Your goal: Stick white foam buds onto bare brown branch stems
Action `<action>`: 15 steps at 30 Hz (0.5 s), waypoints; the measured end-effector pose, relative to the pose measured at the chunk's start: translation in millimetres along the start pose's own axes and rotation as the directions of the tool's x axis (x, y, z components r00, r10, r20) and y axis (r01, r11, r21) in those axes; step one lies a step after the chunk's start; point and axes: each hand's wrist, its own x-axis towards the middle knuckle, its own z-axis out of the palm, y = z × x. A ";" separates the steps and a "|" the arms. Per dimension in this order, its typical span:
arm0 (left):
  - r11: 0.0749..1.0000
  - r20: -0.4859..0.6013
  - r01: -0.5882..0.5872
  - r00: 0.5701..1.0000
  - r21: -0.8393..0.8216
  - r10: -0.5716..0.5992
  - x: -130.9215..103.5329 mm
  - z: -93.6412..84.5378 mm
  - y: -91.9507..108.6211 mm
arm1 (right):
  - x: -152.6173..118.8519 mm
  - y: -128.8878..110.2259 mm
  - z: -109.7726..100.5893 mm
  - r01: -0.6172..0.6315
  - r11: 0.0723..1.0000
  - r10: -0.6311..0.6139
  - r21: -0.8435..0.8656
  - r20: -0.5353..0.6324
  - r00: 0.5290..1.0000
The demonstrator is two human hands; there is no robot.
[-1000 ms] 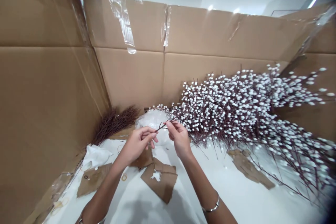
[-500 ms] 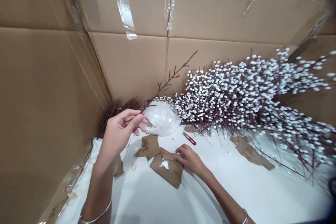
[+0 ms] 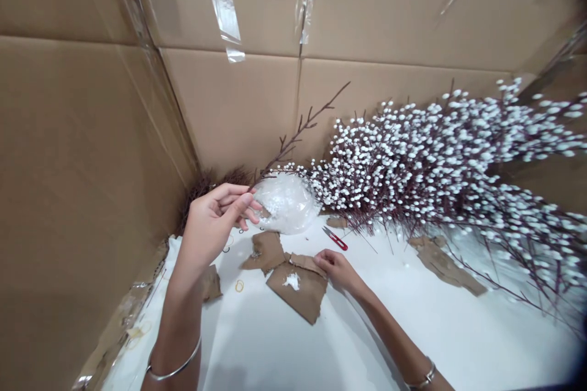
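My left hand (image 3: 219, 223) pinches the lower end of a bare dark brown twig (image 3: 293, 139), which slants up to the right in front of the cardboard wall. Behind its fingertips lies a clear plastic bag (image 3: 288, 204) with small white pieces in it. My right hand (image 3: 334, 266) rests at the right edge of a torn brown cardboard piece (image 3: 305, 296), fingers closed at the edge; whatever they grip is too small to make out. White bits (image 3: 291, 281) lie on that cardboard. Red snips (image 3: 335, 238) lie just beyond my right hand.
White-budded branches (image 3: 413, 165) are piled at the right. Dark bare twigs (image 3: 202, 186) lie at the back left. Cardboard walls (image 3: 238, 98) enclose the white table (image 3: 257, 342). Other cardboard scraps (image 3: 447, 266) and a yellow rubber band (image 3: 239, 286) lie on it.
The view has shifted slightly, moving most things right and a little up. The fingers of my right hand have drawn together at the cardboard's edge. My left hand still holds the twig.
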 end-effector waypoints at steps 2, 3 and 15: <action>1.000 -0.002 0.005 1.000 -0.001 -0.005 0.1 -0.1 0.5 | -2.1 -6.6 -4.0 0.018 1.000 -0.017 0.004 -0.022 1.000; 1.000 -0.004 0.004 1.000 0.000 -0.004 0.2 -0.2 0.5 | -3.7 -10.9 -6.2 0.043 0.999 -0.043 -0.019 -0.034 0.998; 1.000 -0.022 -0.004 1.000 0.010 0.004 -0.3 -0.8 2.1 | -17.6 -33.4 -15.3 0.527 0.727 -0.512 -0.440 0.164 0.843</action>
